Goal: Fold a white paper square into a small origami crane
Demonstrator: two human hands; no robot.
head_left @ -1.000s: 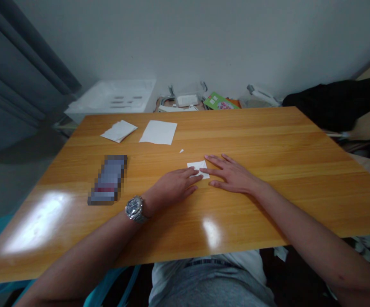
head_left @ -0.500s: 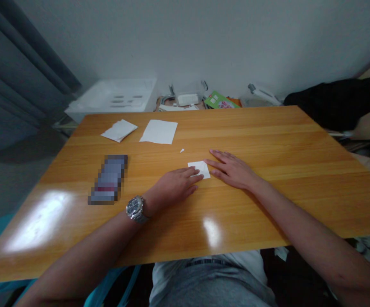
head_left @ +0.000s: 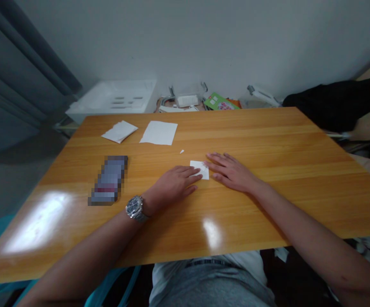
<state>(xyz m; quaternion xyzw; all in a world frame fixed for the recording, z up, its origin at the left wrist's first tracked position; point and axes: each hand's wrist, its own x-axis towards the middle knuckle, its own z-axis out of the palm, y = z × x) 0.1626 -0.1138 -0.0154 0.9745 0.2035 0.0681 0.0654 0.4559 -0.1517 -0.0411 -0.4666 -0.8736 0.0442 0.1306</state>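
Note:
A small folded piece of white paper (head_left: 205, 173) lies flat on the wooden table (head_left: 255, 132) in front of me. My left hand (head_left: 176, 183), a metal watch (head_left: 135, 208) on its wrist, rests with outstretched fingers over the paper's left part, hiding some of it. From the other side my right hand (head_left: 231, 171) lies palm down, fingers spread, with a fingertip at the paper's right edge. A tiny white paper scrap (head_left: 182, 152) sits just beyond the paper.
At the far left are a stack of folded paper (head_left: 120, 131) and a white sheet (head_left: 159, 132). A blurred-out phone-like object (head_left: 109, 179) lies to the left. Behind the table stand a white tray (head_left: 108, 96) and a green booklet (head_left: 220, 102).
The small paper has turned slightly, its edges now straighter to me. My right hand has shifted a little left and nearer to me; my left hand has barely moved.

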